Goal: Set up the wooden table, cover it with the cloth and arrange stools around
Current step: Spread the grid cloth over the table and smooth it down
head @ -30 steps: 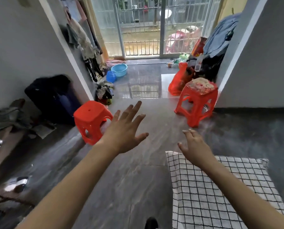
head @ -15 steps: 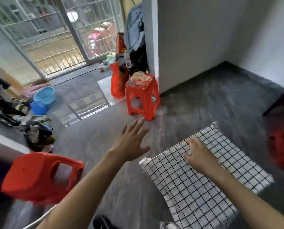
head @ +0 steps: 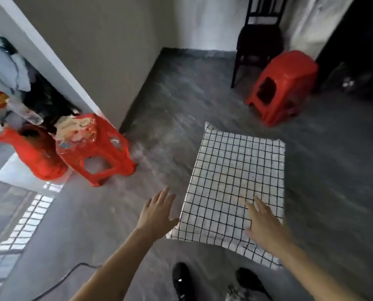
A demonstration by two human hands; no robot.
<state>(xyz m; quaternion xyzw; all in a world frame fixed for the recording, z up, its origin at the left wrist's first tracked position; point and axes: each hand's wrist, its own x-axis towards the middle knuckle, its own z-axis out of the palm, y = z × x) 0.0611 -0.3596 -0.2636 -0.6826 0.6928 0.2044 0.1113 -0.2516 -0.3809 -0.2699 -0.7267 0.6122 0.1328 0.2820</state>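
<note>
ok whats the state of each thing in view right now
checked cloth: spread flat over the table, corners drooping
stool with patterned seat: upright, by the wall corner
plain red stool: upright, beside the dark chair
dark chair: upright against the wall
left hand: open, off the cloth's edge
right hand: open, over the cloth

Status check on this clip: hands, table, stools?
Left hand open, right hand open over the checked cloth, holding nothing. Cloth covers the table. Two red stools apart from it: one far right, one left by the wall.
</note>
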